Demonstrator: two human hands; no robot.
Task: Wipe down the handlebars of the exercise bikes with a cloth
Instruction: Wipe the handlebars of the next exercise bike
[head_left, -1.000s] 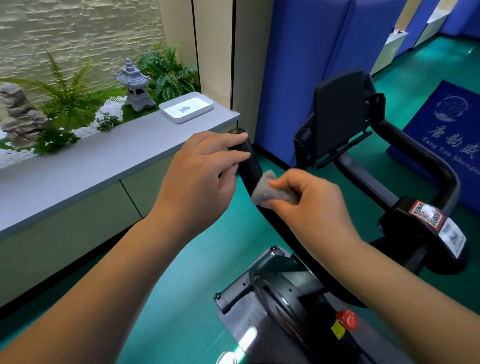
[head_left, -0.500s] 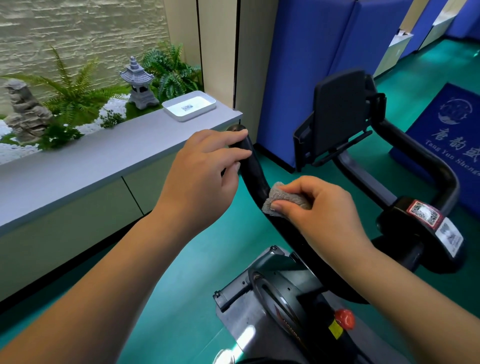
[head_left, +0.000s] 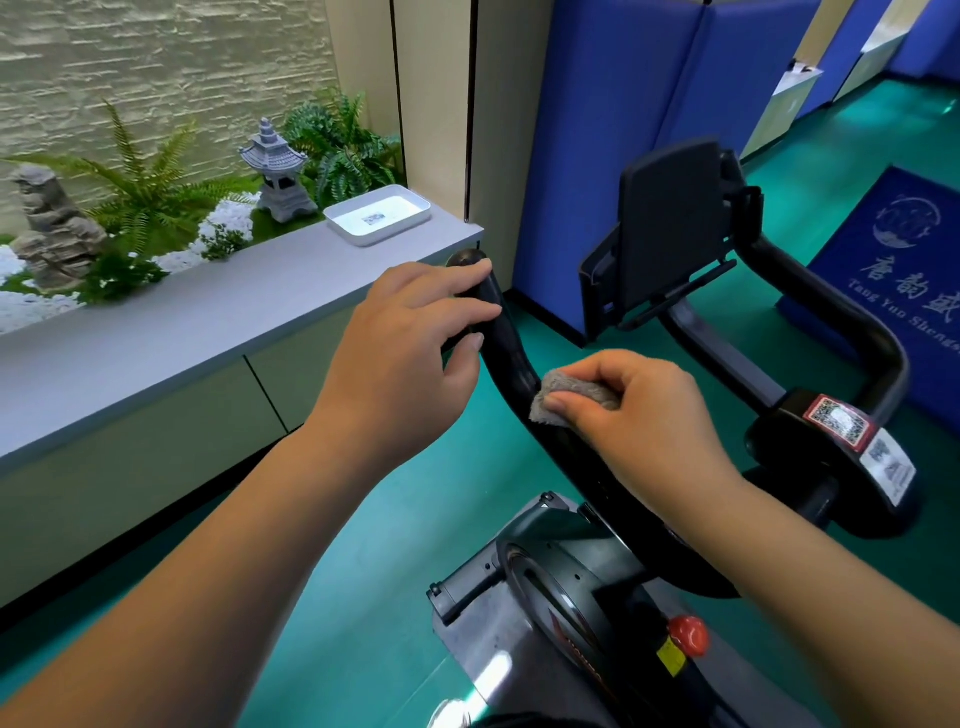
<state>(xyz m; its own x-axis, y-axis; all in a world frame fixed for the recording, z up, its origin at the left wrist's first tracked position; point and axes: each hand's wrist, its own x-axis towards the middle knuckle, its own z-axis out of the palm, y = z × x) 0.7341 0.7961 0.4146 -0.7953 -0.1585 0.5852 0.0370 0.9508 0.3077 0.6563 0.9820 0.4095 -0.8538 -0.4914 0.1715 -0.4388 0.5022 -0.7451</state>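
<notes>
Left hand (head_left: 410, 343) is curled over the top end of the left handlebar (head_left: 498, 332), fingers wrapped across the black tube just below its rounded tip, thumb underneath. Likely purpose: steadying the bar and the body while the other hand works, so that wiping pressure does not swing the bar.

Right hand (head_left: 639, 410) pinches a small grey cloth (head_left: 571, 395) between thumb and curled fingers and presses it to the same bar, just below the left hand, at the bend where the tube turns down toward the stem. The cloth is bunched, not spread flat; only a wad of it shows past the fingertips, touching the tube on its inner face. A bunched wad probably gives firmer contact on a round tube than a flat sheet would.

Both hands are narrow, closed on their objects; neither is free.

Judgement on progress: work is mid-stroke on the left bar. The right handlebar (head_left: 841, 322), well away to the far side of the right hand beyond the black tablet holder (head_left: 670, 223), has no hand or cloth on it. The section under the left hand cannot be reached by the cloth unless that hand shifts.

Beyond the left hand: a grey counter (head_left: 171, 332) carrying a white tray (head_left: 379, 218), with ferns and a stone lantern (head_left: 275, 171) behind. Below the right hand: flywheel housing and a red knob (head_left: 688, 635).
</notes>
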